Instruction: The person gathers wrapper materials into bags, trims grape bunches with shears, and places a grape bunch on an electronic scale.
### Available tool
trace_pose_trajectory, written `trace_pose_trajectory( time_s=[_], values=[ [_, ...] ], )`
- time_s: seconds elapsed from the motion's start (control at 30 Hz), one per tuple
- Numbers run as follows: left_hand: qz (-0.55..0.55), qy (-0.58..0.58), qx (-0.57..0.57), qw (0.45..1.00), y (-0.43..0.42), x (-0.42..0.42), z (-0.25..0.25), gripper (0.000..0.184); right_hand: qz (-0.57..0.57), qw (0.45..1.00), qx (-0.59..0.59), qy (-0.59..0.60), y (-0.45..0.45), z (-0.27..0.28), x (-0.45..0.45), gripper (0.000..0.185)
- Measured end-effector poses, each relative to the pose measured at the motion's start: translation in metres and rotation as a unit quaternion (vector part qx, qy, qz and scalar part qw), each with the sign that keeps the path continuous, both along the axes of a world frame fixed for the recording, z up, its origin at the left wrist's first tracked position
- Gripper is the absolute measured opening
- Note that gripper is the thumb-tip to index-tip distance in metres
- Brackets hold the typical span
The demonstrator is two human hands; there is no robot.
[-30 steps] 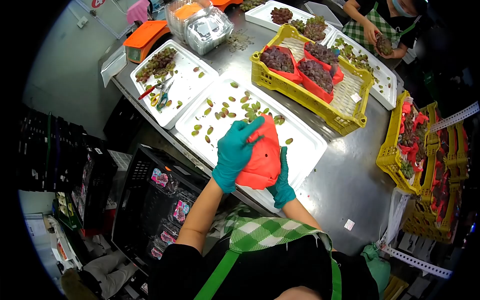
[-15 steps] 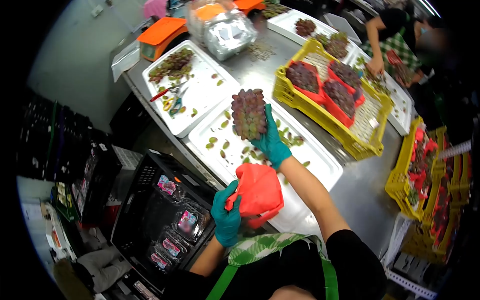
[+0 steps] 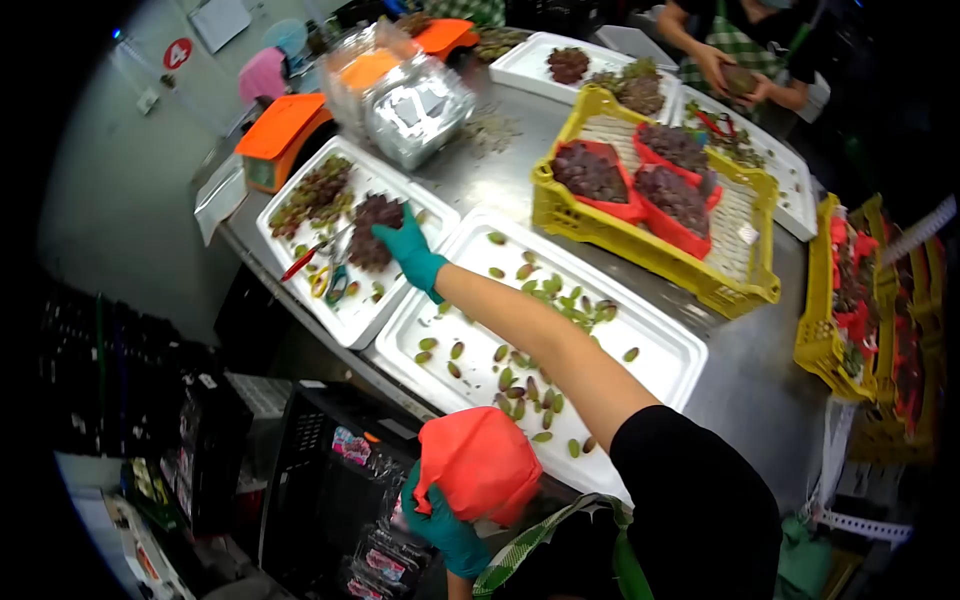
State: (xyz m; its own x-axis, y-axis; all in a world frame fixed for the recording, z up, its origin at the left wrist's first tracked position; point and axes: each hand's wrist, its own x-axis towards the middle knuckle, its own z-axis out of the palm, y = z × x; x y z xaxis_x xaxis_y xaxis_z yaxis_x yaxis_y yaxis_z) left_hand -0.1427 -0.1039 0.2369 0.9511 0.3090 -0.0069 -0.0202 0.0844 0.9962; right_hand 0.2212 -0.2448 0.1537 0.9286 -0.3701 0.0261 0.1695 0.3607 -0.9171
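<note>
My right hand [image 3: 412,252], in a teal glove, reaches forward over the left white tray [image 3: 365,318]. Its fingers are on a dark purple bunch of grapes [image 3: 376,234] that is at the tray's right part. A lighter green-red bunch of grapes [image 3: 318,190] lies beside it, with scissors [image 3: 330,282] with yellow and teal handles and a red-handled tool [image 3: 298,263] just in front. Close to my body, my left hand [image 3: 440,525], gloved in teal too, grips a crumpled red wrapper [image 3: 478,465]. Its inside is hidden from me.
Loose grapes [image 3: 520,385] are scattered over the nearer white tray [image 3: 660,375]. A yellow crate [image 3: 640,250] holds red-wrapped bunches. Orange scales [image 3: 285,127] and clear plastic boxes [image 3: 415,110] stand behind. A black crate [image 3: 310,470] is at left; a co-worker [image 3: 745,50] handles fruit across the table.
My right hand has carried the grape bunch leftward, from above the nearer tray to the left tray. My left hand has drawn the red wrapper down and left. The view has shifted.
</note>
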Motion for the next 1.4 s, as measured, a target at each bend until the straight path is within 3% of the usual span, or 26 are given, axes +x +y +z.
trace_pose_trajectory(
  time_s=[0.1, 0.13, 0.17, 0.27, 0.33, 0.4, 0.47, 0.53, 0.63, 0.67, 0.77, 0.8, 0.9, 0.93, 0.97, 1.03, 1.1, 1.2, 1.27, 1.3, 1.33, 1.4],
  values=[
    [-0.035, 0.038, -0.077, 0.996, -0.013, 0.008, 0.014, 0.024, 0.117, 0.981, -0.155, -0.003, -0.046, 0.075, -0.094, 0.078],
    [-0.053, 0.048, -0.108, 0.992, -0.016, 0.012, 0.014, 0.023, 0.086, 0.939, -0.322, -0.081, -0.070, 0.083, -0.123, 0.071],
    [-0.071, 0.059, -0.137, 0.986, -0.021, 0.015, 0.016, 0.021, 0.013, 0.900, -0.405, -0.158, -0.094, 0.093, -0.148, 0.068],
    [-0.158, 0.126, -0.249, 0.947, -0.047, 0.021, 0.037, 0.029, -0.209, 0.760, -0.599, -0.140, -0.196, 0.108, -0.198, 0.067],
    [-0.217, 0.201, -0.310, 0.903, -0.060, 0.024, 0.037, 0.038, -0.345, 0.642, -0.685, -0.002, -0.259, 0.105, -0.229, 0.078],
    [-0.281, 0.240, -0.326, 0.870, -0.077, 0.028, 0.029, 0.040, -0.290, 0.648, -0.686, 0.158, -0.302, 0.106, -0.260, 0.091],
    [-0.329, 0.267, -0.358, 0.832, -0.101, 0.029, 0.029, 0.039, -0.230, 0.667, -0.655, 0.271, -0.328, 0.096, -0.271, 0.104],
    [-0.376, 0.236, -0.291, 0.847, -0.126, 0.030, 0.015, 0.036, -0.168, 0.707, -0.603, 0.330, -0.354, 0.072, -0.272, 0.117],
    [-0.435, 0.185, -0.210, 0.856, -0.162, 0.038, -0.007, 0.034, -0.186, 0.738, -0.584, 0.283, -0.367, 0.065, -0.263, 0.124],
    [-0.452, 0.159, -0.178, 0.859, -0.173, 0.040, -0.009, 0.034, -0.196, 0.736, -0.584, 0.280, -0.367, 0.067, -0.262, 0.119],
    [-0.485, 0.091, -0.080, 0.866, -0.192, 0.042, -0.022, 0.035, -0.166, 0.813, -0.510, 0.227, -0.386, 0.063, -0.266, 0.115],
    [-0.489, 0.087, -0.075, 0.865, -0.196, 0.041, -0.020, 0.035, -0.184, 0.818, -0.503, 0.210, -0.389, 0.065, -0.270, 0.102],
    [-0.499, 0.080, -0.060, 0.861, -0.204, 0.048, -0.021, 0.037, -0.108, 0.970, -0.183, 0.116, -0.408, 0.073, -0.277, 0.083],
    [-0.506, 0.084, -0.051, 0.857, -0.206, 0.052, -0.020, 0.037, -0.048, 0.987, -0.076, 0.130, -0.406, 0.097, -0.287, 0.061],
    [-0.513, 0.090, -0.041, 0.853, -0.207, 0.055, -0.020, 0.037, -0.020, 0.993, -0.022, 0.116, -0.406, 0.103, -0.296, 0.057],
    [-0.501, 0.039, -0.058, 0.863, -0.213, 0.069, -0.018, 0.057, 0.035, 0.991, 0.088, 0.090, -0.399, 0.115, -0.314, 0.051],
    [-0.475, -0.037, -0.078, 0.875, -0.222, 0.080, -0.005, 0.074, 0.051, 0.991, 0.097, 0.084, -0.373, 0.141, -0.337, 0.048],
    [-0.475, -0.047, -0.049, 0.877, -0.230, 0.094, 0.026, 0.106, 0.081, 0.980, 0.155, 0.091, -0.330, 0.151, -0.369, 0.049],
    [-0.474, -0.047, -0.072, 0.876, -0.223, 0.090, 0.042, 0.098, 0.057, 0.974, 0.175, 0.131, -0.303, 0.136, -0.387, 0.051],
    [-0.482, -0.041, -0.075, 0.872, -0.214, 0.091, 0.039, 0.093, 0.098, 0.960, 0.219, 0.143, -0.286, 0.135, -0.393, 0.052],
    [-0.463, -0.029, -0.107, 0.879, -0.211, 0.082, 0.038, 0.073, 0.122, 0.940, 0.266, 0.176, -0.273, 0.126, -0.398, 0.053],
    [-0.428, 0.060, -0.109, 0.895, -0.190, 0.072, 0.023, 0.059, 0.156, 0.910, 0.316, 0.217, -0.246, 0.109, -0.407, 0.053]
  ],
)
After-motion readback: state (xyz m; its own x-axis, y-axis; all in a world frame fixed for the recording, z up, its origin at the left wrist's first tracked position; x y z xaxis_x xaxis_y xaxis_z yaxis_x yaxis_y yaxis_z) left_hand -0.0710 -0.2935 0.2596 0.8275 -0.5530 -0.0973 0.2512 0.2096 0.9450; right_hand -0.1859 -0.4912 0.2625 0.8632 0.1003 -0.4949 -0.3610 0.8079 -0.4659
